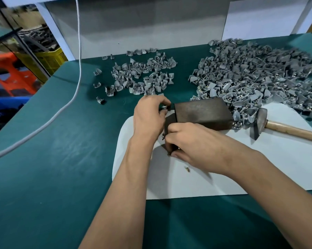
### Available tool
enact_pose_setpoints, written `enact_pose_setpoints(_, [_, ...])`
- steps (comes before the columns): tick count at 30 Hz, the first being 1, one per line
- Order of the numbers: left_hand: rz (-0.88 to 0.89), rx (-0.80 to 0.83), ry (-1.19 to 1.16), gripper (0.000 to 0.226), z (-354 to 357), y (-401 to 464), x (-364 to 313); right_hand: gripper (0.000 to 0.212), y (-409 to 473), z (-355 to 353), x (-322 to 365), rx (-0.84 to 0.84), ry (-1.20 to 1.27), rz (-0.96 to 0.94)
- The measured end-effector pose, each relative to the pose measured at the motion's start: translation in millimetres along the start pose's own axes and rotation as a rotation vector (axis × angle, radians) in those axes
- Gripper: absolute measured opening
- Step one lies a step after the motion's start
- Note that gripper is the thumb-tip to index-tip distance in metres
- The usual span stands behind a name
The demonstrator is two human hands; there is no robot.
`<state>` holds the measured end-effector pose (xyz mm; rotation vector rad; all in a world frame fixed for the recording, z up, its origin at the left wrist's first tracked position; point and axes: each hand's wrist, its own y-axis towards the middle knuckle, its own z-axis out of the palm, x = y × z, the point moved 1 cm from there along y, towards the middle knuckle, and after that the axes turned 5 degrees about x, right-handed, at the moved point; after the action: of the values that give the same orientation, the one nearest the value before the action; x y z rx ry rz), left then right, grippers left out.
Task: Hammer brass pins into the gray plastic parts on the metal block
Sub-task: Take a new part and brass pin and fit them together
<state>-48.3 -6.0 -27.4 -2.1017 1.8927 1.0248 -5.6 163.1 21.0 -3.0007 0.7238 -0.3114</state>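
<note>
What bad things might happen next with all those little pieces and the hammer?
1. A loose brass pin lies on the white sheet near the right hand; a nudge might roll it away.
2. Both hands crowd the metal block, the left hand pinching a small gray part at its edge; it might slip out.
3. The hammer lies against the big gray pile; lifting it might scatter parts.

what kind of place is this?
Probably a small factory assembly bench: heaps of identical gray plastic parts on a green-covered table, a metal block serving as an anvil with a hammer beside it, and stacked plastic crates behind.
</note>
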Motion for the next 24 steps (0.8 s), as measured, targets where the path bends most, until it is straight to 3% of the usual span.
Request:
enact_pose_setpoints(6, [0.024,0.011,-0.106,0.048,1.9,-1.4,0.7,0.002,-6.0,2.3,-9.3,-0.067,0.123,-0.03])
enact_pose_setpoints(15, [-0.116,-0.193,-0.536,0.03,0.0,-4.1,-8.7,0.014,-19.2,-0.3,-28.9,-0.319,0.331,-0.049])
enact_pose_setpoints(20, [-0.116,-0.14,-0.995,0.016,-4.8,-10.4,-22.6,0.012,-22.5,-1.4,-38.5,-0.386,0.473,0.017])
enact_pose_setpoints(24, [-0.132,-0.11,-1.136,0.01,-6.2,-11.2,-31.2,0.01,-25.6,-0.4,-42.8,-0.391,0.504,0.053])
